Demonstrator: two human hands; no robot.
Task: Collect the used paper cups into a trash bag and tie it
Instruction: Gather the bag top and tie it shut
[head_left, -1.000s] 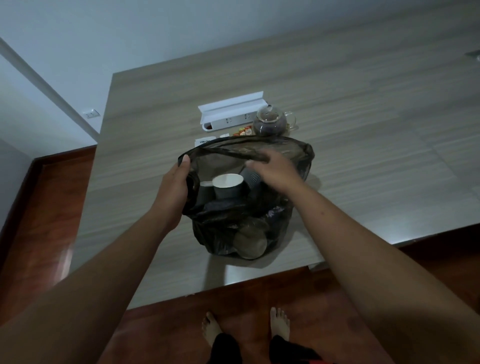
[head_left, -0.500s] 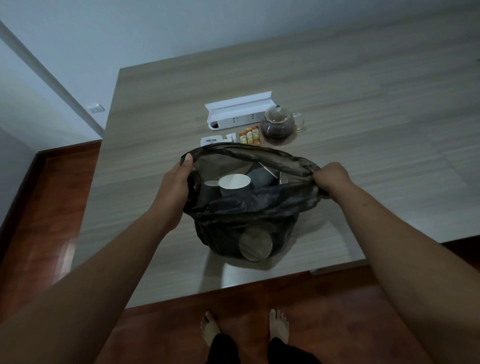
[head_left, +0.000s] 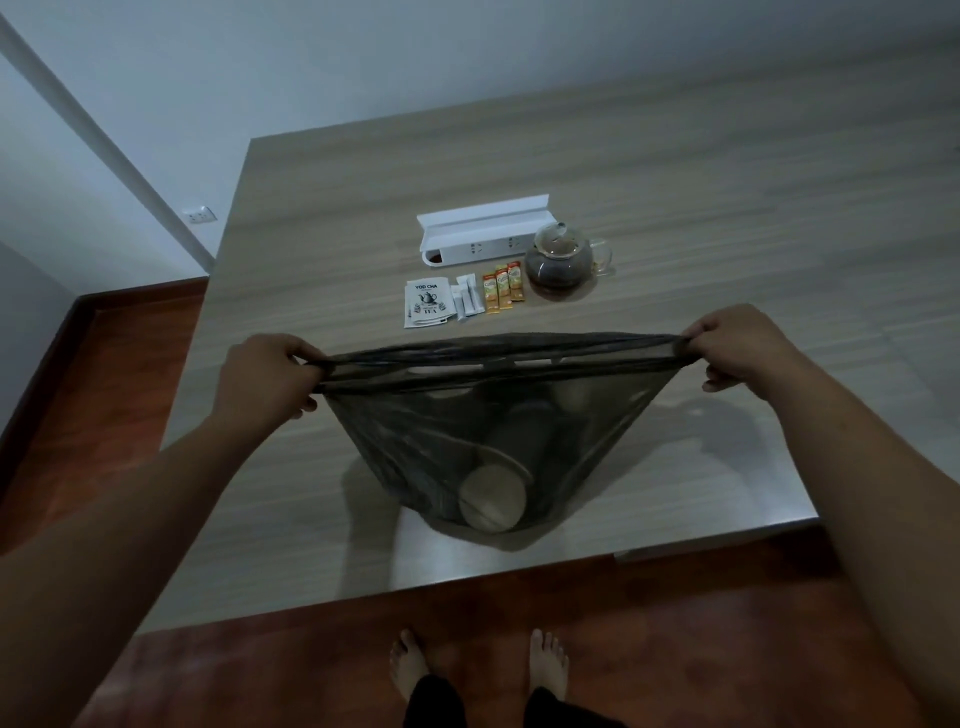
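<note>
I am holding the trash bag (head_left: 498, 415) stretched wide across the middle of the frame, its mouth pulled into a taut, nearly closed band running from my left hand (head_left: 265, 376) at centre left to my right hand (head_left: 737, 345) at centre right. The bag's body is hanging below that band in a dark, see-through wedge, its bottom resting on the wooden table (head_left: 727, 182) near the lower edge.

My left fingers are curling tight around the bunched left end of the rim, thumb on top. My right fingers are clamping the right end the same way, knuckles toward me. Both hands are gripping plastic and nothing else.

Through the film I am making out paper cups (head_left: 493, 496), one lying with its pale round end facing me near the bottom; others higher up are only dim shapes, and I cannot count them.

Above the bag, in the upper middle of the frame, a tea packet (head_left: 427, 305), sachets (head_left: 501, 288), a glass teapot (head_left: 560, 257) and a white power strip (head_left: 483, 239) are sitting on the table.
</note>
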